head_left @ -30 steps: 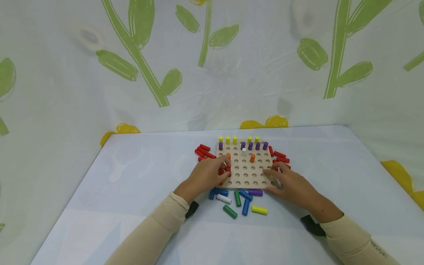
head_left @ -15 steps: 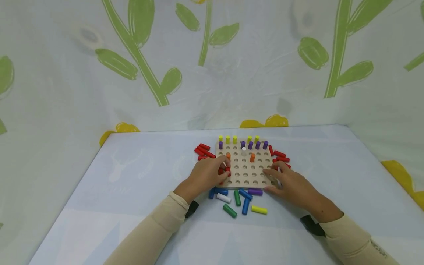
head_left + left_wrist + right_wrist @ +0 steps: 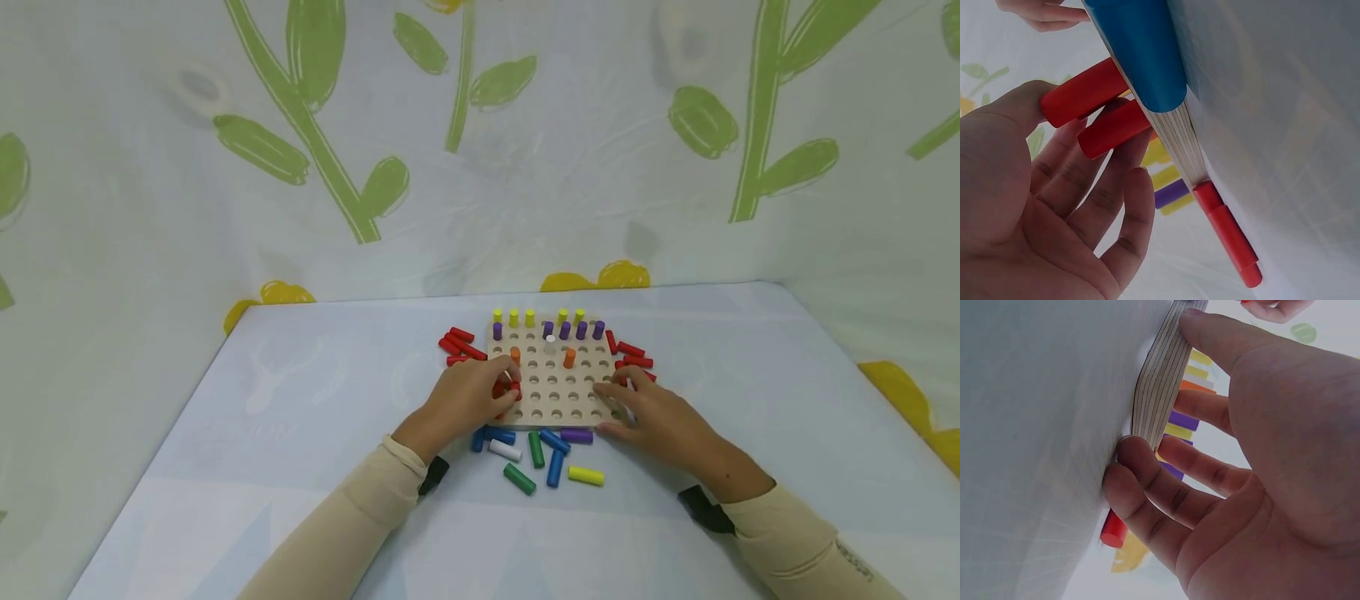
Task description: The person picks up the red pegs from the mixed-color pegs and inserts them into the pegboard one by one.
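Observation:
A square wooden pegboard [image 3: 553, 387] lies on the table, with rows of round holes and several coloured pegs upright in it. At its left side my left hand [image 3: 468, 396] pinches a red peg [image 3: 1085, 92] between thumb and fingers, right over the board's holes. Another red peg [image 3: 1114, 128] stands beside it in the left wrist view. My right hand [image 3: 663, 417] holds the pegboard's near right corner, thumb at the front edge and fingertips [image 3: 1136, 450] along the right side and top. Yellow pegs [image 3: 513, 317] and purple pegs [image 3: 566, 331] stand in the far rows.
Loose red pegs [image 3: 467, 346] lie left of the board, more red pegs [image 3: 637, 362] to its right. In front lie blue pegs [image 3: 555, 468], green pegs [image 3: 519, 479], a white peg [image 3: 505, 450], a purple peg [image 3: 576, 436] and a yellow peg [image 3: 586, 476].
Both hands keep nearly the same pose and place on the board. The head view has shifted slightly.

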A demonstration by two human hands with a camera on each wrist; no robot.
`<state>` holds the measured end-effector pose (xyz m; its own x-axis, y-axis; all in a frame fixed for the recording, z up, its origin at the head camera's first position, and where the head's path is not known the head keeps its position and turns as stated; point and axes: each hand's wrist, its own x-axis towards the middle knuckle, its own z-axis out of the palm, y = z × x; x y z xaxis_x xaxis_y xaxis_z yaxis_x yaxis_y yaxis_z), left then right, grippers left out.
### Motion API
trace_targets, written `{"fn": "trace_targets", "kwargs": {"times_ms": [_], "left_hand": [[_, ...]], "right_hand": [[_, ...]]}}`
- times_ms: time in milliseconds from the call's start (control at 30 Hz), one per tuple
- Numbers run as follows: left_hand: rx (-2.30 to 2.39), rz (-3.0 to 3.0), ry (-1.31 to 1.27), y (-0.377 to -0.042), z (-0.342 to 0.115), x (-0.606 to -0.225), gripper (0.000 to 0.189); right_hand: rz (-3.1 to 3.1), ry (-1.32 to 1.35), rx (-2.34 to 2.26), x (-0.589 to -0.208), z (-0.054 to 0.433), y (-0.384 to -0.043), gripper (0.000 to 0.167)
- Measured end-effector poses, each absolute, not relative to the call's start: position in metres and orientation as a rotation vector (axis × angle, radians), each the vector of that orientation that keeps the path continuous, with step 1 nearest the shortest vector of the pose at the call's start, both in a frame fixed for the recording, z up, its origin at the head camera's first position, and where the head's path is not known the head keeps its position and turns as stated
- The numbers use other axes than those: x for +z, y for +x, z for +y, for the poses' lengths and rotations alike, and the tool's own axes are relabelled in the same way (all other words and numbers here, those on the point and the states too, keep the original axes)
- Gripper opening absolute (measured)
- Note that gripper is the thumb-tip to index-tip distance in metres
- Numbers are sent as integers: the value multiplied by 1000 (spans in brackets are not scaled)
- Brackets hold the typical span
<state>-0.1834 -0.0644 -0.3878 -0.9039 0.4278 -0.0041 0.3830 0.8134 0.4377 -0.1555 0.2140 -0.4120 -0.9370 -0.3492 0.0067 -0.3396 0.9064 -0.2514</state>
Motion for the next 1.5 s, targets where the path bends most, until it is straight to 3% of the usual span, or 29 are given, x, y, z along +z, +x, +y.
{"fn": "trace_targets", "kwargs": {"times_ms": [1500], "left_hand": [[745,3022,568,-206,-98,-379,20]], "right_hand": [[3021,-529,-367,-413,213,-158,65]]}}
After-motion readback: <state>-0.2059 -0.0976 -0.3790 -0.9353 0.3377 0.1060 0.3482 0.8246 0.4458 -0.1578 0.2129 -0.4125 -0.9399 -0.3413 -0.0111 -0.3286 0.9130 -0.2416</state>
